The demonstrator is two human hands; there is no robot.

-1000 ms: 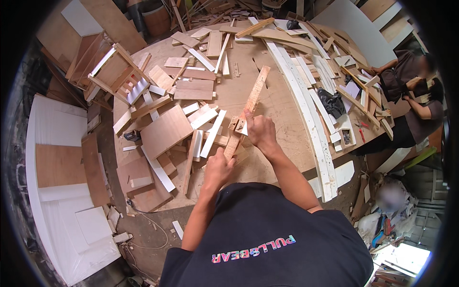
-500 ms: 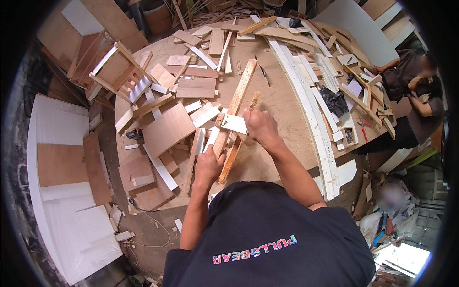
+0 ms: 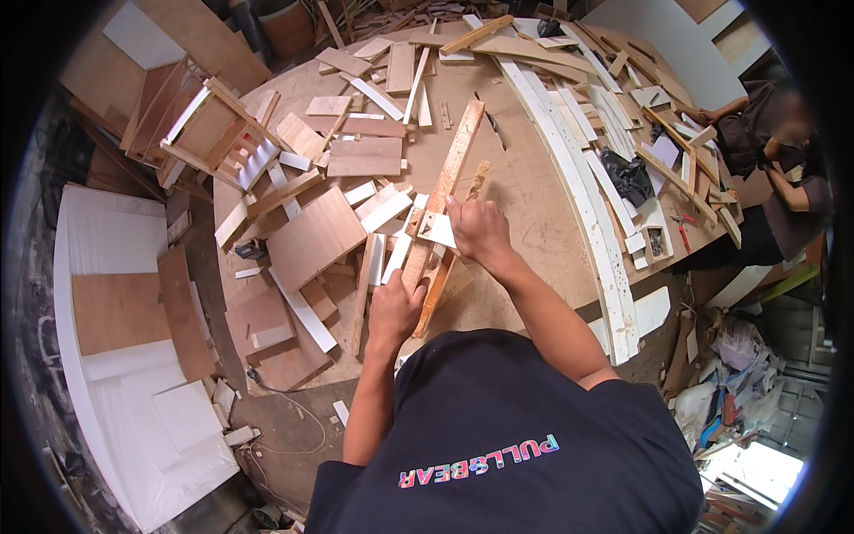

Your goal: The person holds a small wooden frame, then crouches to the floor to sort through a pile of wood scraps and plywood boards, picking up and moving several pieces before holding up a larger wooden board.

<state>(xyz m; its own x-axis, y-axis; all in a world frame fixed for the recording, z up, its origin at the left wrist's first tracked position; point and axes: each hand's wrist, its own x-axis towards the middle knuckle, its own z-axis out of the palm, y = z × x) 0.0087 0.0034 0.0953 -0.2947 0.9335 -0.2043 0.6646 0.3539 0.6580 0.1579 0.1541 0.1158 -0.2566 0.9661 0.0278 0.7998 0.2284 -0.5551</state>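
A long wooden batten (image 3: 457, 151) slants up and away from me over the middle of the worktable. My left hand (image 3: 397, 310) is wrapped round its near end. Across the batten lies a short white-faced wood piece (image 3: 437, 229), with my right hand (image 3: 479, 233) closed on its right end. My fingers partly hide how the white piece meets the batten. Beneath them, a second rough batten (image 3: 434, 298) crosses at a slant, its far tip (image 3: 479, 180) showing beyond my right hand. Small white-edged blocks (image 3: 397, 258) lie just left of the batten.
Boards and offcuts (image 3: 313, 236) crowd the left of the worktable (image 3: 534, 285). A long white strip (image 3: 569, 169) runs along the right, near a black plastic bag (image 3: 627, 178) and red-handled pliers (image 3: 683, 233). A wooden frame (image 3: 213, 133) stands at left; another person (image 3: 783, 178) is at right.
My right hand has shifted slightly left, closer to the batten. My left hand stays round the batten's near end. The view has tilted a little.
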